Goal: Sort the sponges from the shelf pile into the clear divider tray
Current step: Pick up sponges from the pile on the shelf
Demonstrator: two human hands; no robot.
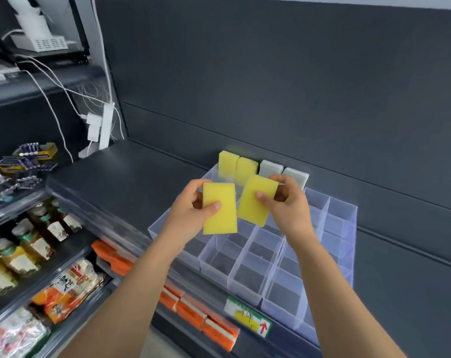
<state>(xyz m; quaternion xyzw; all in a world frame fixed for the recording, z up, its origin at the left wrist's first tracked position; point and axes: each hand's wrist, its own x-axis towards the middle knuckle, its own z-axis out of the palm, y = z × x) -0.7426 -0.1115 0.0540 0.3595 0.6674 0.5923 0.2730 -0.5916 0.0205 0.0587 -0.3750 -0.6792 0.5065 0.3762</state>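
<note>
- Head view: the left hand point(185, 210) pinches one yellow sponge point(219, 213) and the right hand point(289, 205) pinches a second yellow sponge point(254, 202). Each thumb lies on the front face.
- Both are held long axis roughly upright, the right one tilted, just above the clear divider tray point(250, 275) on the dark shelf point(121, 182).
- Directly beyond the hands, the back row holds two yellow standing sponges point(237, 166) and two white standing sponges point(283, 173). Empty cells lie below and nearer the person.

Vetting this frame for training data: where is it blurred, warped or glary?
Head view: left sponge and right sponge, gripped by the left hand and right hand, look sharp; snack packets lower left and the price label are smeared; the wide lens bows the shelf post; light is even, shadows faint; the clear divider tray shows pale sheen, no hard glare.
</note>
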